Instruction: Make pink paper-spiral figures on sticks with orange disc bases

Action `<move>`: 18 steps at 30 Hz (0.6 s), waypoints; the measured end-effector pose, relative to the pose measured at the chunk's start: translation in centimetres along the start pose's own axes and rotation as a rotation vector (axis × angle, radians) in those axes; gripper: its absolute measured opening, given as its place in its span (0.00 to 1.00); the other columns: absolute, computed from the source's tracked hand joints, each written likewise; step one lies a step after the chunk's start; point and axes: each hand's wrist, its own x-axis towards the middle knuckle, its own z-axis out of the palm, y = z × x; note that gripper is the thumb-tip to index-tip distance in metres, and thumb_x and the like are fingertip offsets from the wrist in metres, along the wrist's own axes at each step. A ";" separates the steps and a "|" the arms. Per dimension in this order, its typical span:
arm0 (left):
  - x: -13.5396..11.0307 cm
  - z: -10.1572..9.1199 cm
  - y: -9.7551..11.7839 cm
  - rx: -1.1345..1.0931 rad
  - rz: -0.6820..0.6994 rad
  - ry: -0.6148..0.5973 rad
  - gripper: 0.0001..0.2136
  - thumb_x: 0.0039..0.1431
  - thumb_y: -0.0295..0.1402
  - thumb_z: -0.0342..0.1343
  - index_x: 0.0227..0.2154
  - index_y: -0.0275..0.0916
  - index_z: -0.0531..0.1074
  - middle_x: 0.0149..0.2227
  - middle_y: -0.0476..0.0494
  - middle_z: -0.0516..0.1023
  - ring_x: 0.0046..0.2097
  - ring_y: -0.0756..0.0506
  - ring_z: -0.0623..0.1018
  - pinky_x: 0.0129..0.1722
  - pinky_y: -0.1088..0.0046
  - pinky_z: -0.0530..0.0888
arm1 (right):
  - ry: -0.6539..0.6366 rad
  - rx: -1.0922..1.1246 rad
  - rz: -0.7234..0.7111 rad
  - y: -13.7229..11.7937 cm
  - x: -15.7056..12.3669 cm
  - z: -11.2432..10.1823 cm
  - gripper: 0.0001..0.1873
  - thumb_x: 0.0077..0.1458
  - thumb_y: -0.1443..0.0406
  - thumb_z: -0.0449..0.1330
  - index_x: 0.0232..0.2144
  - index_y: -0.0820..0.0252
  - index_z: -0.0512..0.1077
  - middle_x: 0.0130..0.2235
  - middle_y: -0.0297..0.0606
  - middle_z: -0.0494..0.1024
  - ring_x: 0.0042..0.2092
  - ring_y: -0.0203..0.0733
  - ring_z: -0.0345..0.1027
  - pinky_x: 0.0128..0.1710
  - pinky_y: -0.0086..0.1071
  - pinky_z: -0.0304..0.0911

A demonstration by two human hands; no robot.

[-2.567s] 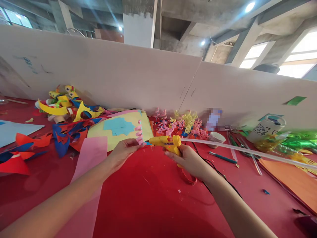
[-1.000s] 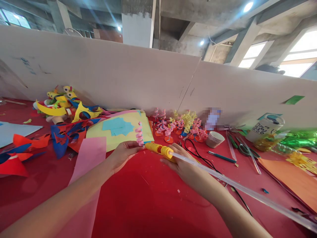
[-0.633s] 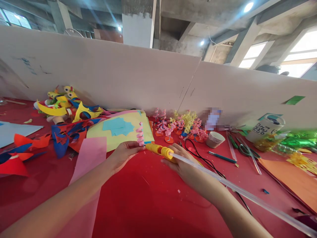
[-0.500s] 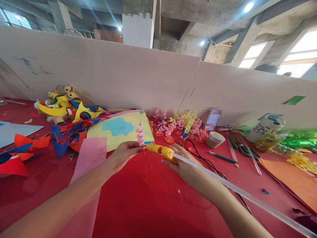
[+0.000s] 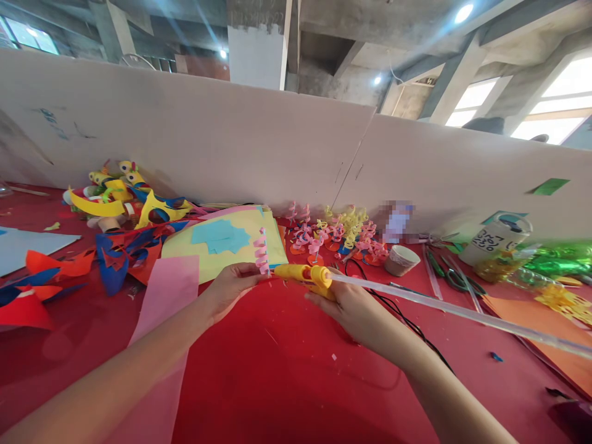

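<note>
Pinched in the fingertips of my left hand [image 5: 238,285] is the lower end of a pink paper spiral [image 5: 261,251], which stands upright. My right hand [image 5: 349,302] is closed round a yellow hot glue gun [image 5: 303,275]. The gun's nozzle points left, at the base of the spiral; whether it touches cannot be made out. From the back of the gun a long clear glue stick [image 5: 439,302] runs out to the right, over my right forearm.
Pink and yellow paper spirals on small bases [image 5: 340,234] stand at the back. Right of them are a paper cup [image 5: 402,261], scissors [image 5: 456,277] and orange paper [image 5: 546,339]. A black cord [image 5: 402,314] lies by my right arm. Pink paper [image 5: 161,308] and felt-like cutouts [image 5: 120,259] lie left.
The glue gun has tilted and shifted slightly right, and its glue stick has swung upward at the far end. My left hand and the pink spiral have hardly moved.
</note>
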 end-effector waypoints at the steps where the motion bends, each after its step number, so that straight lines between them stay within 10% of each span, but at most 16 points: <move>1: 0.0 0.1 0.1 0.000 0.000 -0.008 0.12 0.37 0.36 0.67 0.28 0.39 0.79 0.32 0.43 0.80 0.41 0.42 0.74 0.46 0.64 0.65 | 0.015 0.001 -0.019 0.0 0.0 0.1 0.10 0.58 0.59 0.53 0.36 0.59 0.69 0.33 0.39 0.74 0.35 0.43 0.69 0.35 0.34 0.64; 18: 0.0 0.2 -0.2 -0.090 -0.028 -0.059 0.10 0.37 0.34 0.68 0.26 0.39 0.79 0.31 0.46 0.79 0.39 0.46 0.74 0.48 0.68 0.65 | 0.146 -0.124 -0.170 0.0 -0.2 0.9 0.07 0.57 0.64 0.53 0.33 0.58 0.71 0.35 0.39 0.73 0.38 0.42 0.69 0.39 0.35 0.67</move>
